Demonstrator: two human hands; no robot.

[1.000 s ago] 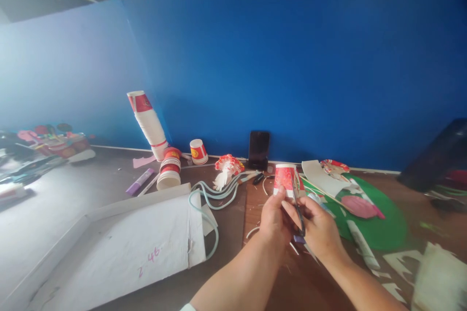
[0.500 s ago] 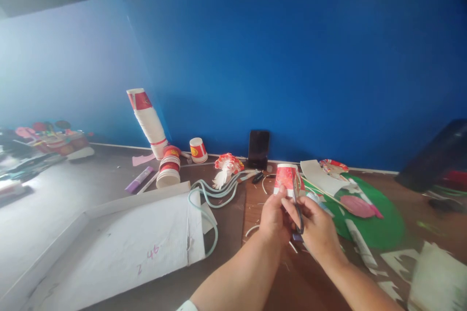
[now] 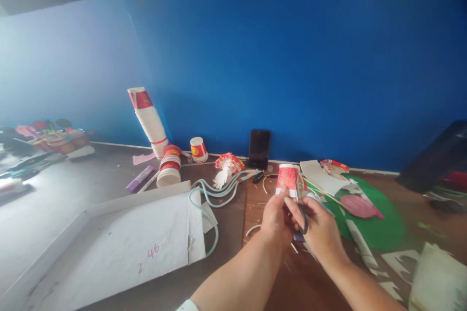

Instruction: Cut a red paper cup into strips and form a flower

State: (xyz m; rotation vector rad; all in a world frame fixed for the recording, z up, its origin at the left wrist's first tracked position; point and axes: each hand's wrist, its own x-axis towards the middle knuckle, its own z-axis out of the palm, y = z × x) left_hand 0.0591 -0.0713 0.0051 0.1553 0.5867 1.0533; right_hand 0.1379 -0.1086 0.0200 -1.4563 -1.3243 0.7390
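Near the middle of the table, my left hand holds a red and white paper cup by its lower part. My right hand is closed round scissors with dark handles, and their blades point up along the cup's right side. The two hands are close together, right below the cup. Some of the left fingers are hidden behind the palm and the right hand. Thin white scraps lie on the brown table around them.
A white cardboard box fills the left front, with a pale cable over its edge. Stacked cups, another cup and a phone stand near the blue partition. A green sheet lies right.
The cup and both hands have shifted slightly to the right. The scissors are still in my right hand, beside the cup.
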